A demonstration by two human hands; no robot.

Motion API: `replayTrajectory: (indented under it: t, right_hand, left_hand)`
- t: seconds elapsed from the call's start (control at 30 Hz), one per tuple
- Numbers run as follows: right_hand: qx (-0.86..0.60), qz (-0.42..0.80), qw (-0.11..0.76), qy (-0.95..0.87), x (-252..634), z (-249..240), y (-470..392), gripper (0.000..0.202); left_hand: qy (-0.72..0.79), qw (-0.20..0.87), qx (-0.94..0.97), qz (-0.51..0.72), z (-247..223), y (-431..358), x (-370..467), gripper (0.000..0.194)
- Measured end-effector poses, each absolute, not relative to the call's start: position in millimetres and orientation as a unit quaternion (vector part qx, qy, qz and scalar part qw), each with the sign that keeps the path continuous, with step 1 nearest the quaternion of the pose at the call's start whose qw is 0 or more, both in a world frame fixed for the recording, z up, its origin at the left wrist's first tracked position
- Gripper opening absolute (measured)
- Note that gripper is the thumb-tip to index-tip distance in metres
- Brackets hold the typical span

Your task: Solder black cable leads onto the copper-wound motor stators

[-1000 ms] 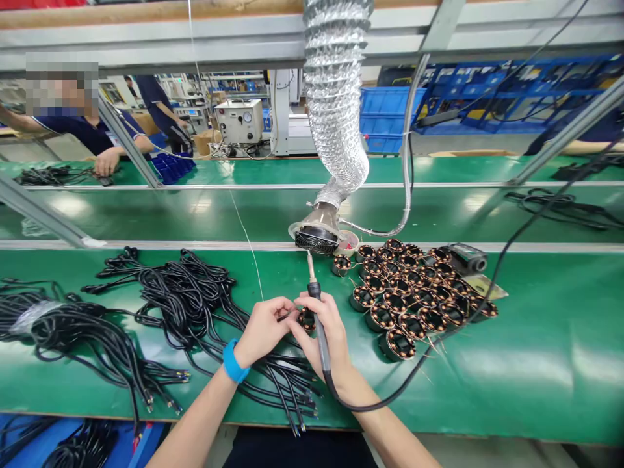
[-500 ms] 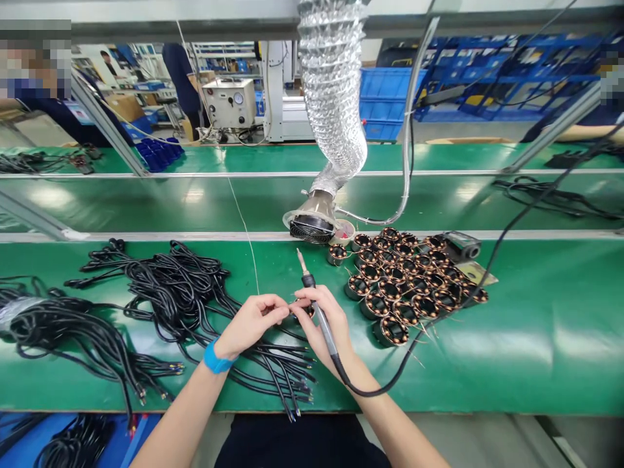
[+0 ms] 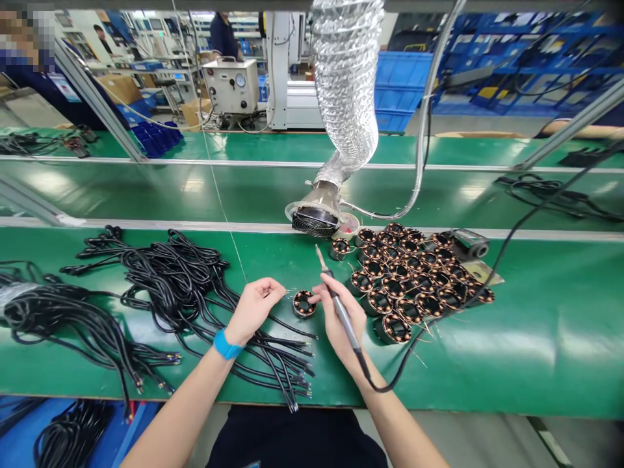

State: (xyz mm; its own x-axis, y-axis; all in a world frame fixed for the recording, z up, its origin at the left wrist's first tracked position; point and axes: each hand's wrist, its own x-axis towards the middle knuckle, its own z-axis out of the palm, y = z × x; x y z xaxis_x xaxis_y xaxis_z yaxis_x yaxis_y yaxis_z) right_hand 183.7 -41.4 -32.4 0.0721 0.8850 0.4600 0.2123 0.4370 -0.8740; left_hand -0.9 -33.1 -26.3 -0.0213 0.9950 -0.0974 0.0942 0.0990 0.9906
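Observation:
My right hand (image 3: 344, 315) is closed around a soldering iron (image 3: 345, 318), its tip pointing up and away from me. One fingertip of that hand reaches the right edge of a copper-wound stator (image 3: 304, 304) standing on the green bench. Just left of this stator, my left hand (image 3: 256, 305) is closed in a pinch. A thin solder wire (image 3: 225, 211) runs down from above into the left hand. Fine wire ends show by its fingertips, close to the stator's upper left; whether they belong to the stator I cannot tell. A blue band is on my left wrist.
Several more stators (image 3: 394, 286) stand grouped at the right, near a metal block (image 3: 468, 244). Black cables (image 3: 170, 273) are heaped at the left. A fume extractor hood (image 3: 316, 211) hangs at the back on a foil duct (image 3: 346, 84). The iron's cord (image 3: 407, 364) trails right.
My hands have moved apart, uncovering the stator between them. The right hand with the soldering iron has shifted right. My view has tilted slightly downward.

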Motion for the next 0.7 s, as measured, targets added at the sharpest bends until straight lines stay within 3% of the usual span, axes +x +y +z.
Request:
replayTrajectory:
  t: [0.17, 0.7]
  right_hand:
    - [-0.453, 0.338, 0.594, -0.572, 191, -42, -47, 0.023]
    - [-0.410, 0.188, 0.551, -0.702, 194, -37, -53, 0.020]
  left_hand:
    - [0.564, 0.492, 0.481, 0.458, -31, -31, 2, 0.024]
    - [0.569, 0.515, 0.458, 0.449, -31, -32, 1, 0.025]
